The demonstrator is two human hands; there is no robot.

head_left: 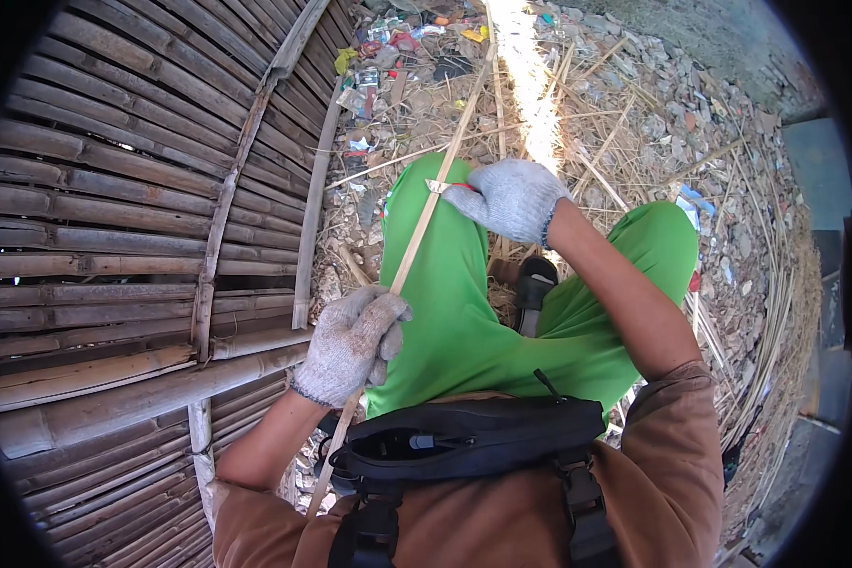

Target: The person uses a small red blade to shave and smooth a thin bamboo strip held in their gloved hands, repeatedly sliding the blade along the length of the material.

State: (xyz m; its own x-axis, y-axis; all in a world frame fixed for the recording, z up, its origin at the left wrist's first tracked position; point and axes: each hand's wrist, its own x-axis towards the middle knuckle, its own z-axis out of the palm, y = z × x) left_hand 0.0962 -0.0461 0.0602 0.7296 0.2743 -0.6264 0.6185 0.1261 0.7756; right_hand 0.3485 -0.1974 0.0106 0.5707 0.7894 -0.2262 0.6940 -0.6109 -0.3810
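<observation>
A: Bamboo wall [114, 237] on the left, green trousers [464, 312] in the middle. Where's the strip?

B: Strip [424, 222] runs lap to far rubble, over the left knee. Left hand [350, 343] grips its near part; right hand [509, 197] clenches a blade [439, 186] against it higher up.

Long thin bamboo strip [424, 220], pale tan, runs diagonally from lower left up toward top centre, lying across green-trousered left knee. Small knife blade [437, 186], short and light-coloured with red at handle end, set crosswise against strip at knee, touching it.
</observation>
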